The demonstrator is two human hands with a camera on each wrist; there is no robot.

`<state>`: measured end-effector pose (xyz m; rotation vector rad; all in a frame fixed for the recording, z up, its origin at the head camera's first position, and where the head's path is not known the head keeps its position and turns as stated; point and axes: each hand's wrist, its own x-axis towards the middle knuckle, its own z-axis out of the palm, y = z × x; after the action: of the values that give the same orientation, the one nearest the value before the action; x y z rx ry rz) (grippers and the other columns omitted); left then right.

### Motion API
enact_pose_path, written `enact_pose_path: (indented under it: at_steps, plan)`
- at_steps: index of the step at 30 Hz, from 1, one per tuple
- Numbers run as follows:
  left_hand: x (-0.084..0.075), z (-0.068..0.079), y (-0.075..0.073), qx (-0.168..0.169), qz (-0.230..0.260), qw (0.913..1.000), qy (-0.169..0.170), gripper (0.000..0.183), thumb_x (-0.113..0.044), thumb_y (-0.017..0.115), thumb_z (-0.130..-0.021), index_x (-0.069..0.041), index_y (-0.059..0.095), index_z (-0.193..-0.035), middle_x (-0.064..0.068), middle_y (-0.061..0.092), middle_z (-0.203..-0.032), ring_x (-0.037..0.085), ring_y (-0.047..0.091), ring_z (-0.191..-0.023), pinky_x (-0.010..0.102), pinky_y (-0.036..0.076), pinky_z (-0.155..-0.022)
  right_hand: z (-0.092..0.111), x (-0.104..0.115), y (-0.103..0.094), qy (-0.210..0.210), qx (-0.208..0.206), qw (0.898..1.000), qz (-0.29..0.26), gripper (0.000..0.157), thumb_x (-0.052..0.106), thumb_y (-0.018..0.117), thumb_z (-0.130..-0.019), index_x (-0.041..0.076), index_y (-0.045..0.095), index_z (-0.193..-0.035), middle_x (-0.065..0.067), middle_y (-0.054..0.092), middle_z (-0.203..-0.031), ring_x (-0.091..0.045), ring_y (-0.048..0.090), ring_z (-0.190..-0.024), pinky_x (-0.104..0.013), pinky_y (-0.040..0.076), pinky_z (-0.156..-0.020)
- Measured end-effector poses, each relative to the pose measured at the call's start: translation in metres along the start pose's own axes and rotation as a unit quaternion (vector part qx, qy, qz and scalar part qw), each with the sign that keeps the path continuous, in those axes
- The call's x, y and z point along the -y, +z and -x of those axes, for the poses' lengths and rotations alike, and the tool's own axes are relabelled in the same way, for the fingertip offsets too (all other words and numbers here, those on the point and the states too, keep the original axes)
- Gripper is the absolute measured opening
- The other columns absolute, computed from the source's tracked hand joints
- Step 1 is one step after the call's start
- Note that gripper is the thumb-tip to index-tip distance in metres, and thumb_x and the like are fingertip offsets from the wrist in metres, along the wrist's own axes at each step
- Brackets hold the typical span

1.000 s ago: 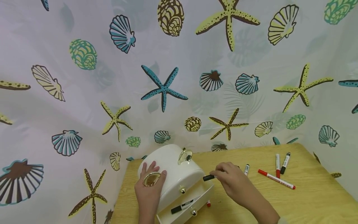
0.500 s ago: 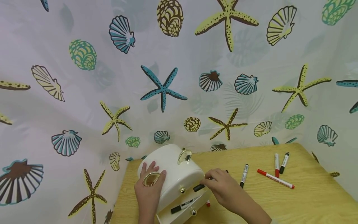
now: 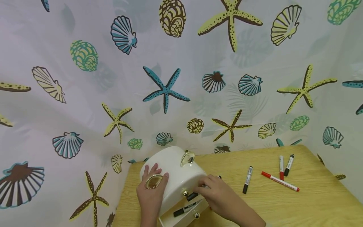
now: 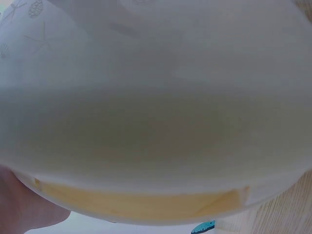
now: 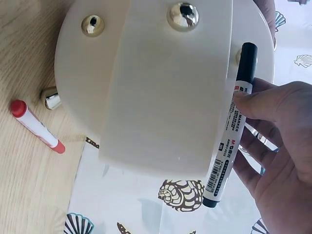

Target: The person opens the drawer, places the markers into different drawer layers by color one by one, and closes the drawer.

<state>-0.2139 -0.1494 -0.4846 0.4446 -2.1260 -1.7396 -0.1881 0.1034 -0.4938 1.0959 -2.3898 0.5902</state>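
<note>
In the head view a white rounded box [image 3: 170,170] with drawers stands on the table, one drawer [image 3: 182,220] pulled out. A marker [image 3: 187,208] with a black cap lies inside that drawer. My left hand [image 3: 150,195] rests on top of the box, fingers spread around a gold oval piece [image 3: 153,182]. My right hand [image 3: 216,195] pinches a second black marker [image 5: 229,131] between thumb and fingers. It hangs over the drawer, black cap toward the box. In the right wrist view this marker runs along the drawer's edge. The left wrist view is mostly filled by the white box [image 4: 156,136].
Right of the box lies a black marker [image 3: 247,179]. Farther right are a red marker [image 3: 280,181], another red-capped marker [image 3: 281,167] and a black one [image 3: 289,165]. A red marker [image 5: 39,127] lies beside the box. A shell-patterned curtain [image 3: 170,78] hangs behind the table [image 3: 312,176].
My right hand has moved left and down with the marker, from beside the box to over the pulled-out drawer. My left hand has stayed on the box.
</note>
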Motion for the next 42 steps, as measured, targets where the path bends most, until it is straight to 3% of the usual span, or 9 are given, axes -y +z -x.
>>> enact_pose_path:
  at_steps: [11, 22, 33, 42]
  plan:
    - [-0.001, 0.001, 0.0, -0.005, 0.005, 1.0, 0.007, 0.043, -0.051, 0.087, -0.067, -0.026, 0.074, -0.099, -0.016, 0.067, -0.123, 0.003, 0.033, -0.144, 0.049, 0.015, -0.125, -0.004, 0.007, 0.006, -0.023, -0.016, 1.0, -0.011, 0.039, 0.01, 0.069, -0.09, 0.032, 0.066, -0.123, 0.012, 0.06, -0.117, -0.009, 0.056, -0.109, -0.031, 0.054, -0.09]
    - [0.0, 0.002, -0.001, 0.001, 0.02, 0.9996, 0.021, 0.042, -0.048, 0.088, -0.067, -0.023, 0.074, -0.098, -0.017, 0.068, -0.122, 0.002, 0.032, -0.144, 0.047, 0.014, -0.125, -0.005, 0.006, 0.006, -0.03, -0.037, 0.999, -0.016, 0.032, 0.009, 0.068, -0.09, 0.029, 0.069, -0.115, 0.01, 0.061, -0.111, -0.011, 0.058, -0.104, -0.032, 0.054, -0.09]
    - [0.001, 0.001, -0.001, -0.002, 0.009, 0.9996, 0.027, 0.042, -0.05, 0.087, -0.068, -0.024, 0.074, -0.098, -0.016, 0.068, -0.122, 0.003, 0.033, -0.144, 0.048, 0.015, -0.125, 0.006, -0.009, -0.003, 0.017, -0.025, 0.999, -0.019, 0.031, 0.013, 0.071, -0.089, 0.031, 0.068, -0.114, 0.013, 0.059, -0.114, -0.008, 0.056, -0.107, -0.03, 0.054, -0.089]
    - [0.002, 0.001, -0.001, -0.004, 0.009, 0.9996, 0.026, 0.041, -0.05, 0.087, -0.068, -0.026, 0.074, -0.099, -0.017, 0.068, -0.122, 0.002, 0.033, -0.143, 0.048, 0.016, -0.125, 0.011, -0.017, -0.011, 0.034, -0.04, 0.999, -0.005, 0.03, 0.012, 0.074, -0.086, 0.03, 0.07, -0.11, 0.012, 0.06, -0.11, -0.006, 0.056, -0.103, -0.028, 0.055, -0.086]
